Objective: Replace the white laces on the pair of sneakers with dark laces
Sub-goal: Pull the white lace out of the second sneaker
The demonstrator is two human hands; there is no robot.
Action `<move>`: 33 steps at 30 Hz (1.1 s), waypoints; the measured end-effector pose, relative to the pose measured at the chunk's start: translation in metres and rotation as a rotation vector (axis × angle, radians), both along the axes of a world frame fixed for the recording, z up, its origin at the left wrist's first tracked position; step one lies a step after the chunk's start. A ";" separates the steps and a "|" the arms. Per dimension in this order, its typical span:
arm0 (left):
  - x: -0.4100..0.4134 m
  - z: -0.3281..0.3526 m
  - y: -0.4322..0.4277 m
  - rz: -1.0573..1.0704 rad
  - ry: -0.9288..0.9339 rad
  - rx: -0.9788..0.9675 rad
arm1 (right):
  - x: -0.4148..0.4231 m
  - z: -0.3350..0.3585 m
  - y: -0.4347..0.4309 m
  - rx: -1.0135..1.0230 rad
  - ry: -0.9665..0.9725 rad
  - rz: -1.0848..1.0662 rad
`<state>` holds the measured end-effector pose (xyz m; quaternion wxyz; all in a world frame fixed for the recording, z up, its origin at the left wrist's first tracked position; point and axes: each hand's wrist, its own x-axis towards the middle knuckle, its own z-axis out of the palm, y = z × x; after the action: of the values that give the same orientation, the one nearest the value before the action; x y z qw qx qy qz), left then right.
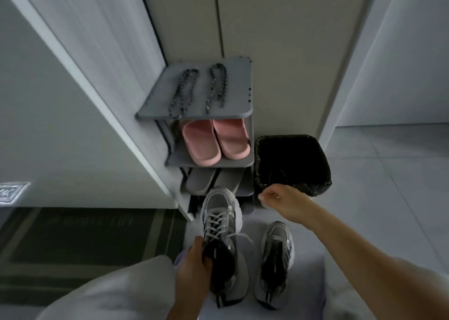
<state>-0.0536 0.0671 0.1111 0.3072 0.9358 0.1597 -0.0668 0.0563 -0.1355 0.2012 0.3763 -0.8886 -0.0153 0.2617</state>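
My left hand (192,268) grips the heel opening of a grey and silver sneaker (220,205) and holds it up, toe pointing away; white laces (217,222) are threaded through it, with loose ends hanging to the right. The second sneaker (277,254) stands on the floor to the right and shows no white lace. My right hand (281,200) hovers at the near rim of the bin, fingers curled, nothing visible in it. Two dark patterned laces (182,91) (216,86) lie folded side by side on the top shelf of the grey shoe rack (239,89).
A bin with a black liner (291,159) stands right of the rack. Pink slippers (213,140) sit on the second shelf, grey slippers (201,181) below. A dark doormat (85,234) lies left. A door frame edge runs diagonally on the left.
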 end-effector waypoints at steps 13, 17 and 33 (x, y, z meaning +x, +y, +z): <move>-0.067 0.127 0.002 -0.410 -0.428 -0.122 | -0.063 0.063 0.023 0.836 -0.031 -0.314; -0.055 0.152 0.042 -0.300 -0.389 0.155 | -0.070 0.063 0.010 0.882 -0.065 -0.263; -0.018 0.169 0.094 -0.311 -0.012 0.335 | -0.075 0.035 0.010 0.937 0.125 -0.338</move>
<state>-0.0711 0.1609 0.2796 0.1345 0.9874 0.0207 -0.0805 -0.0185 -0.1251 0.2364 0.7723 -0.5968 0.0356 0.2148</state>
